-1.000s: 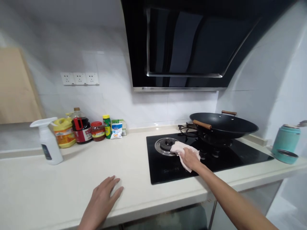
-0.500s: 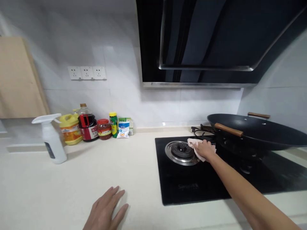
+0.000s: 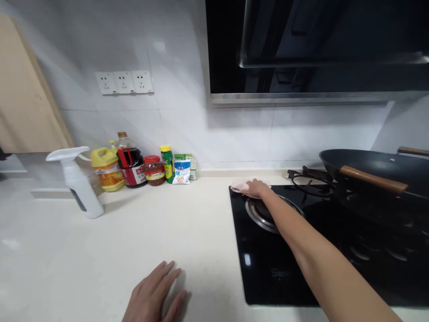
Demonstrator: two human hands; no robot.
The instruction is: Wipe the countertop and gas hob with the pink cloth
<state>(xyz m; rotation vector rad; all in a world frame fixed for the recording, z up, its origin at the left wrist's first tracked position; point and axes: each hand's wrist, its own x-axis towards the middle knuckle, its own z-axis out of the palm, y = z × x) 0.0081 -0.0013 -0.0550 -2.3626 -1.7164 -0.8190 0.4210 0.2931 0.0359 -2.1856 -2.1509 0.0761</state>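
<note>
My right hand (image 3: 257, 188) is closed over a pale pink cloth (image 3: 240, 186), pressing it on the back left corner of the black glass gas stove (image 3: 268, 255). Beneath my right forearm lies the left burner (image 3: 259, 213) with its steel ring, partly covered by the arm. On the pale counter (image 3: 187, 232) left of the stove, my left hand (image 3: 152, 293) rests with its fingers apart and nothing in them.
A black wok (image 3: 365, 165) with wooden handles sits on the right burner. Behind its left side is a loose pan support (image 3: 310, 179). A white spray bottle (image 3: 80, 190), a yellow jug (image 3: 106, 172), a dark sauce bottle (image 3: 134, 167) and a red-lidded jar (image 3: 154, 171) stand at left.
My right hand has moved the cloth from the right side of the left burner to the stove's back left corner. The view has shifted slightly. My left hand stays on the counter.
</note>
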